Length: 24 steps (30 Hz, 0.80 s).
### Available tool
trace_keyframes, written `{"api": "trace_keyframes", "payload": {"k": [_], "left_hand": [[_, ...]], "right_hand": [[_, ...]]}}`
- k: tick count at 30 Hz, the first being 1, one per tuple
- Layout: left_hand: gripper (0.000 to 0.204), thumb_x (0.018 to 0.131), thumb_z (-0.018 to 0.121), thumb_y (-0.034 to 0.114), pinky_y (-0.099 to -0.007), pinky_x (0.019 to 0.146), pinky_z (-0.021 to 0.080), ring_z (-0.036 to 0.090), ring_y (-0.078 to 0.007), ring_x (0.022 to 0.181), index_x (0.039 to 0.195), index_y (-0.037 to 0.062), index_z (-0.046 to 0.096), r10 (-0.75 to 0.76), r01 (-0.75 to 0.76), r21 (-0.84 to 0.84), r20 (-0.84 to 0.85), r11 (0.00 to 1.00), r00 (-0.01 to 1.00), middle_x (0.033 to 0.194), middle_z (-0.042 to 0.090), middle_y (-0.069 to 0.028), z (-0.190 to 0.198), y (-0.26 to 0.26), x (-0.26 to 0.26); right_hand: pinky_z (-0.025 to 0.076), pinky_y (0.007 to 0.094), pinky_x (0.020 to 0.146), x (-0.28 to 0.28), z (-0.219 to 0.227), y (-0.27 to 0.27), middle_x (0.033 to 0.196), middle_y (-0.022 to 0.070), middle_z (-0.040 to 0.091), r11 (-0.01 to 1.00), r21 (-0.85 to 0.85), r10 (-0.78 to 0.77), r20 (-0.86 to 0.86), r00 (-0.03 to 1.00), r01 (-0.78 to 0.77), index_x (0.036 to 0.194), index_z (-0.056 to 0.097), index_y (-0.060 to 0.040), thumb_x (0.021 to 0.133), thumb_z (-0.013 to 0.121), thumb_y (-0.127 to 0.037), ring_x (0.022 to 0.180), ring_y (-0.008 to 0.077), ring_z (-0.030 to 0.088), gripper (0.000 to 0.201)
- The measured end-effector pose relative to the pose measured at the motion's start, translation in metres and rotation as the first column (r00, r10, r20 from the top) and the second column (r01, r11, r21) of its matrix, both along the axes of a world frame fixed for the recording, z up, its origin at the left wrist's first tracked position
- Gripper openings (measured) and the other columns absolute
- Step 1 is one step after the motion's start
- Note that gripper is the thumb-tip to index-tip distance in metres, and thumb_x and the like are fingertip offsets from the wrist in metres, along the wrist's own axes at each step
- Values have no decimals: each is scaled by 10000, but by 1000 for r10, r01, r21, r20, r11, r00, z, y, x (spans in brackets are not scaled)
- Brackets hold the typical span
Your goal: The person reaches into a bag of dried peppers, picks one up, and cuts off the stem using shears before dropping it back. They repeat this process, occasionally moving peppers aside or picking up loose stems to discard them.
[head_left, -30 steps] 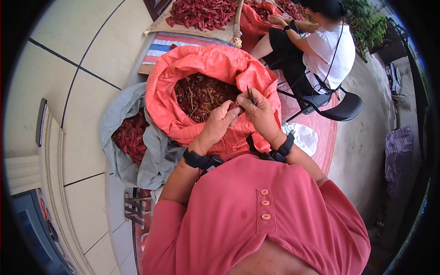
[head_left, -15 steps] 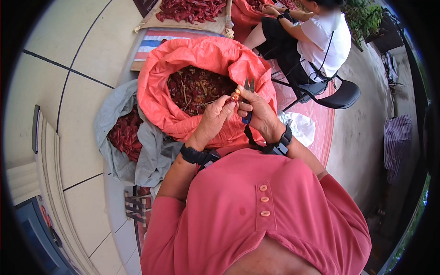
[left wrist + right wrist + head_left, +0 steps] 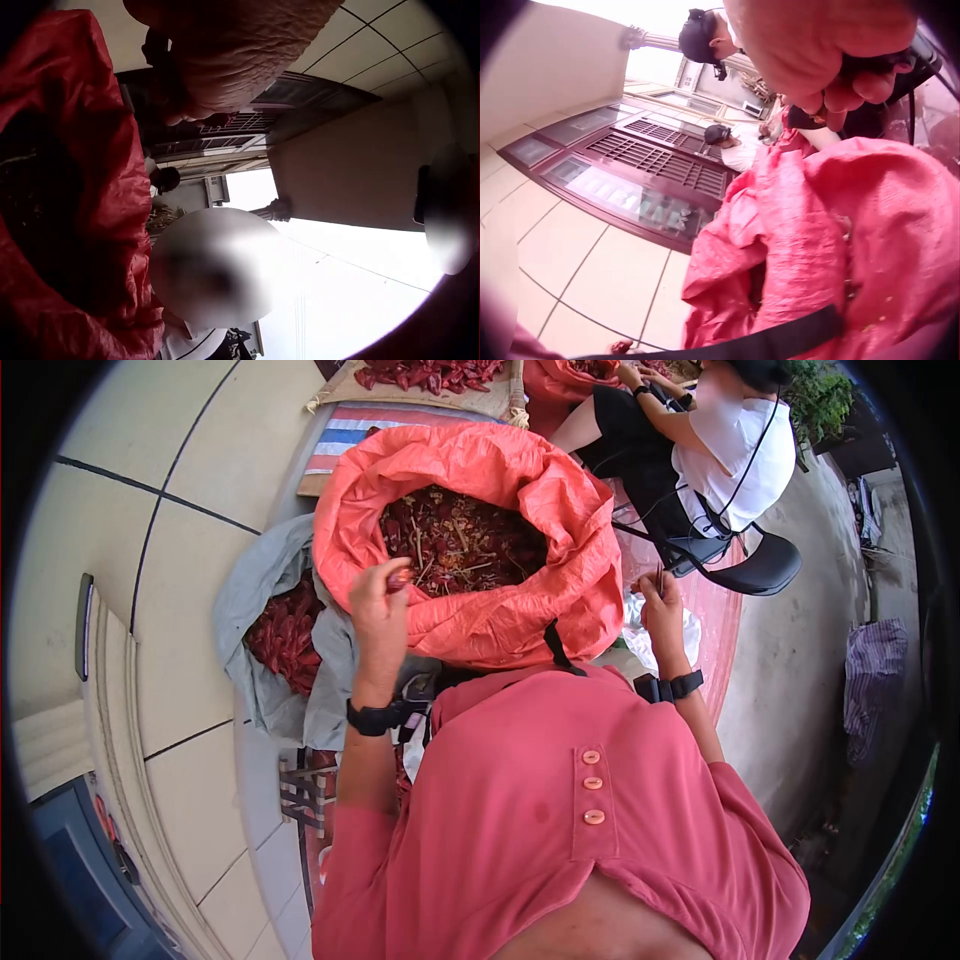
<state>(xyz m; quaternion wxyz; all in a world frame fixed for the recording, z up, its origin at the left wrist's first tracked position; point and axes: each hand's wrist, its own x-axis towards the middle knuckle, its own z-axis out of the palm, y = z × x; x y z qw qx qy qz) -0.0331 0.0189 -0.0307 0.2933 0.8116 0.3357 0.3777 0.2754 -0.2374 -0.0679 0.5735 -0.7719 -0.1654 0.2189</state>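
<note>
Over the left rim of the large red sack [image 3: 470,620], the left hand [image 3: 380,615] pinches a dark red chili [image 3: 399,577] at its fingertips. Dried chilies, seeds and stems [image 3: 460,540] fill the sack's mouth. Off the sack's right side, the right hand [image 3: 664,622] grips small scissors [image 3: 659,581], blades pointing away from the body. In the left wrist view the left hand [image 3: 240,56] looms above, beside the red sack [image 3: 112,180]. The right wrist view has the right hand [image 3: 825,52] with fingers curled, the scissors mostly hidden, above the sack [image 3: 802,232].
A grey sack [image 3: 237,600] of red chilies [image 3: 285,635] stands left of the red one. Behind lie a striped sheet [image 3: 345,435] and more chilies [image 3: 430,374]. A person in white [image 3: 745,455] sits on a black folding chair [image 3: 765,565] at the right.
The hands have separated: the left moved left with the chili, the right moved right with the scissors. Earlier both met over the sack's right rim, the scissor blades visibly apart.
</note>
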Motion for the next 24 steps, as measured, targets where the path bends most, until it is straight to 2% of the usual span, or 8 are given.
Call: {"api": "trace_keyframes", "payload": {"k": [5,7,10,12,15,17,22,24], "left_hand": [[273,826,622,64,-393,849,426,560,-306,954,1097,92,614,381,-295,269,-367,917,849,996,628,-81,-55,78,-122],[418,798,675,114,-451,935,382,521,-318,1056,1204,105,571,522,-354,387,-553,851,650,1112,611,-93,-55,83,-142],[504,778,698,130,-493,963,351,491,-332,1099,1254,91,535,567,-340,478,-485,810,666,1150,593,-111,-54,94,-136],[412,799,667,119,-432,957,382,509,-329,1082,1189,41,562,394,-248,371,-395,895,830,1109,600,-131,-44,86,-96],[249,933,493,138,-389,856,470,607,-322,970,1133,14,575,-127,78,-260,-177,962,976,1034,627,-176,-65,51,-20],[237,935,451,109,-407,823,499,638,-341,933,1111,14,578,-384,350,-269,-87,897,919,1002,652,-202,-117,27,28],[275,881,439,85,-486,804,493,624,-393,956,1109,23,581,-686,454,-516,-504,726,524,945,658,-242,-139,-22,80],[265,877,443,92,-493,818,485,617,-400,979,1093,20,578,-850,584,-638,-239,502,470,956,653,-253,-180,-43,76]], "right_hand": [[375,234,406,12,-90,-57,801,78,661,965,-255,-76,-19,997,68,936,542,-37,899,559,-113,470,82,470,85],[402,256,393,4,-104,-62,766,64,641,955,-294,-64,-65,996,42,962,545,-34,908,552,-130,492,100,519,111],[366,235,350,-9,-107,-62,810,57,612,882,-471,-54,-161,985,-28,997,522,-57,927,514,-169,402,116,455,132],[350,241,332,-10,-119,-64,831,56,594,917,-398,-52,-140,989,-8,1033,520,-59,950,500,-193,399,129,491,159],[350,244,335,-7,-134,-66,867,74,606,968,-241,-92,-78,993,71,1043,522,-52,963,501,-213,411,127,498,181],[350,247,337,-11,-116,-61,892,86,614,969,-222,-127,-60,990,110,1048,523,-44,968,506,-224,424,119,492,198],[346,234,354,-21,-91,-74,923,117,638,962,-253,-126,-86,988,100,1054,516,-32,981,480,-259,435,119,509,242],[340,230,357,-29,-88,-85,920,119,642,952,-286,-157,-141,977,112,1063,513,-34,983,472,-277,438,119,514,258]]}}
